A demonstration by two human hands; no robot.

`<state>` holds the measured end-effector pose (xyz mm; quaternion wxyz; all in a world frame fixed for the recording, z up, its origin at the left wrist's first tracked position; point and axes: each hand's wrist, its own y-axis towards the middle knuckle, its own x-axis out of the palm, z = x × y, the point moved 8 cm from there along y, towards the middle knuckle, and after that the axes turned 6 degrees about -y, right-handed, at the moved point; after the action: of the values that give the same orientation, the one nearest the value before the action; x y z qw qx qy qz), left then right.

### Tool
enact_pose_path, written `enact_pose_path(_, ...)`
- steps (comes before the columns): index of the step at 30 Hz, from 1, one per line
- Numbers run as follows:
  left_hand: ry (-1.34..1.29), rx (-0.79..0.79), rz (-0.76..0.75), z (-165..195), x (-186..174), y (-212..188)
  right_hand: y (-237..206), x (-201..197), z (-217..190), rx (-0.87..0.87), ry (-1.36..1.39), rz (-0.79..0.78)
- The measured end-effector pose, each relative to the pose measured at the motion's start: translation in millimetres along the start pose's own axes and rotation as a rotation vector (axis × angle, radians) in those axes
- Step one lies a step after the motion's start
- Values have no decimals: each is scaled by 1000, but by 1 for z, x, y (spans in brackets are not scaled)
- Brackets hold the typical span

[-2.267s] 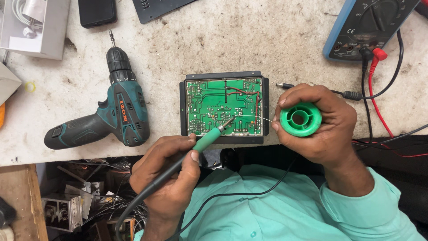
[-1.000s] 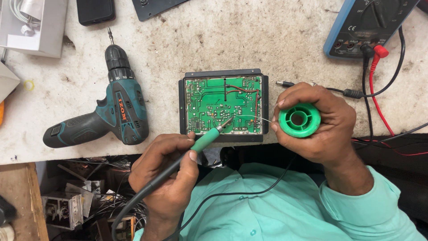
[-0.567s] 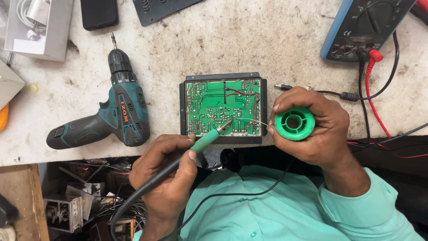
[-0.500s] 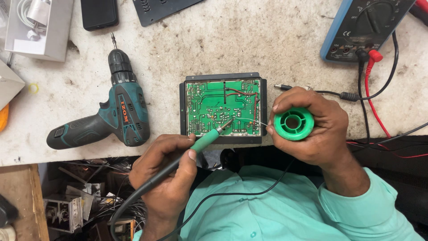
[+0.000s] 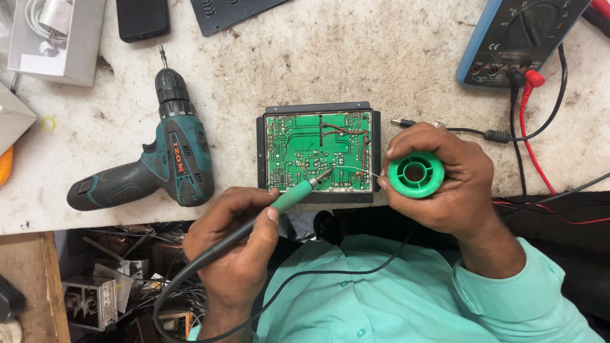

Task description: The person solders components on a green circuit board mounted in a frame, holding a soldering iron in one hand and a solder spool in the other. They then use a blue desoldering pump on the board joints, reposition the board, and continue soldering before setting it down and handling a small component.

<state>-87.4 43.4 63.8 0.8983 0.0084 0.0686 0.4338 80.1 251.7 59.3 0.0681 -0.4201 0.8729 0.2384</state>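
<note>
Left hand [image 5: 235, 244] clamped on soldering iron [image 5: 289, 198], right hand [image 5: 438, 178] gripping solder spool [image 5: 416, 174], tip and wire meeting on circuit board [image 5: 318, 152] at desk's front edge; joint looks mid-solder, unfinished.

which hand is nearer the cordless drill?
Left. The left hand, holding the soldering iron, sits just below-right of the cordless drill; the right hand, gripping the solder spool, is beyond the circuit board.

My left hand [image 5: 238, 244] sits low in the frame's lower middle, fingers [image 5: 270, 213] curled in a pen-like pinch, wrist bent upward. My right hand [image 5: 445, 181], at centre right, is cupped with fingers wrapped closed, its mint-green sleeved forearm running to the lower right.
</note>
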Motion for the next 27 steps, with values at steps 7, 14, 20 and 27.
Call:
enact_pose_path(7, -73, -8, 38, -6, -4, -2, 0, -4, 2, 39, 144, 36)
enact_pose_path(14, -174, 35, 72, -10, -11, -3, 5, -7, -7, 19, 132, 70)
enact_pose_path(20, -109, -9, 61, -13, -11, -3, 16, -1, -5, -47, 66, 23)
enact_pose_path(27, -109, 8, 36, -12, -8, -2, 13, 1, -5, -51, 23, -19)
